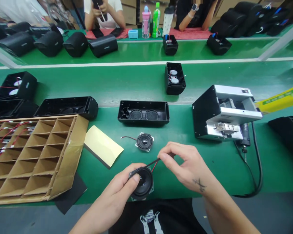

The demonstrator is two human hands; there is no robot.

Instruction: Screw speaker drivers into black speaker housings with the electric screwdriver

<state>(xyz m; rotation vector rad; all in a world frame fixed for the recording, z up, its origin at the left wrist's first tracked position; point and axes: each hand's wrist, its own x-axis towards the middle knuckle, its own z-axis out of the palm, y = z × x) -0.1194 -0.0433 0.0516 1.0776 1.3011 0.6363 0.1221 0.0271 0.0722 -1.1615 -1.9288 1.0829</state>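
My left hand [124,187] grips a round black speaker [144,185] by its edge, thumb on the rim, close to the table's front edge. Between the thumb and fingers of my right hand [177,162] is a thin black strip [152,162], pulled out from the speaker's upper rim. A red wire [155,166] shows beside the strip. Just beyond lies a second speaker [145,142], face up, with its wire stretching left. Behind it an open black speaker housing [143,113] shows two round grilles. A yellow backing sheet [104,146] rests to the left.
A cardboard divider box [63,162] with wired parts stands left, over a black sheet [70,194]. At right is a silver and black machine [227,113] with a screwdriver [245,136] and cable. More housings [175,79] sit farther back; people sit across the bench.
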